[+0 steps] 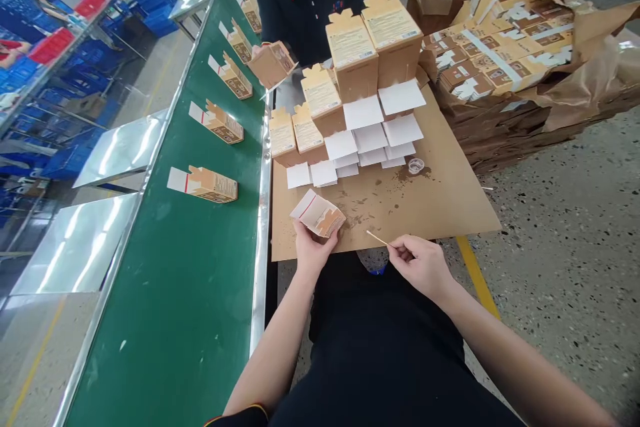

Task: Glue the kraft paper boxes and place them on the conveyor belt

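Gripping an open carton (325, 213) over the counter's (450, 200) near edge, your left hand (311, 250) clasps it by both sides; your right hand (419, 263) pinches a cotton swab (379, 238), its tip apart from the carton. Beyond, a clear cup (415, 165) sits near stacked boxes (356, 82); leftward, a green belt (200, 267) carries more cartons (215, 185).

left grip (311, 252): cupped, thumb spread | right grip (419, 265): pinched, fingers curled | forearms (281, 333) bare
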`<state>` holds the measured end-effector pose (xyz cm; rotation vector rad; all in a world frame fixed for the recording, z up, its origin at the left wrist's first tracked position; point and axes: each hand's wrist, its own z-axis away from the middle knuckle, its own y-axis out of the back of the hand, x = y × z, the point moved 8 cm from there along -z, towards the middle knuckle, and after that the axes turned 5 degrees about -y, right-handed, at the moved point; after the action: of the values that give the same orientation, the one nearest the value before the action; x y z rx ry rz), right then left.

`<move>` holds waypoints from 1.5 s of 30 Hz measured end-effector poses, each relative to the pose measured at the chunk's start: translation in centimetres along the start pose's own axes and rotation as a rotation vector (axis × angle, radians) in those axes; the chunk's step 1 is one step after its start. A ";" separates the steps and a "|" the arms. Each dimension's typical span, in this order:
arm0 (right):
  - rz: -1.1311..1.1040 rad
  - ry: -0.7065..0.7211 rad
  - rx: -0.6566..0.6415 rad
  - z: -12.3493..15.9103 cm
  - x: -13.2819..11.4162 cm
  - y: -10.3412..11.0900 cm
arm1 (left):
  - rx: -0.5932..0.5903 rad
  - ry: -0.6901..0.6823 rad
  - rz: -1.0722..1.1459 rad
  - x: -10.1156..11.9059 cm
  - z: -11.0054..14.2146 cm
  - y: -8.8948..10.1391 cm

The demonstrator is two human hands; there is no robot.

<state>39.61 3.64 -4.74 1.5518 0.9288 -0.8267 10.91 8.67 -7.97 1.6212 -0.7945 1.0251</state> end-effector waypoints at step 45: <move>-0.048 -0.129 0.318 -3.0 1.0 7.9 | 0.162 0.110 0.126 6.5 -22.8 10.1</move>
<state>47.21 5.95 -1.61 1.7277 0.7694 -1.1384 -0.64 27.83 4.77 1.6508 -0.7633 1.2854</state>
